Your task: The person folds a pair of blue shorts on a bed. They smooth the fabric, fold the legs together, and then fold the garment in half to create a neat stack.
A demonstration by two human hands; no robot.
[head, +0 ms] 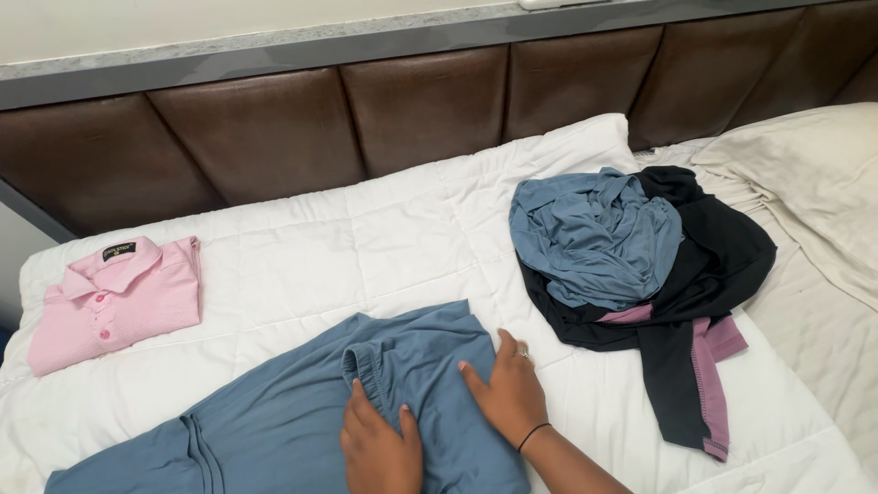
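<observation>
Slate-blue stretchy trousers [302, 412] are lying spread across the near middle of the white quilted bed cover [384, 229], waistband folded inward, folding only partly done. Left hand [380, 448] and right hand [508, 393] are pressing flat on the fabric, fingers spread, gripping nothing. Far left, a pink collared shirt [119, 297] is sitting folded; right, a crumpled heap of blue, black and mauve clothes [640, 265] is waiting unfolded.
</observation>
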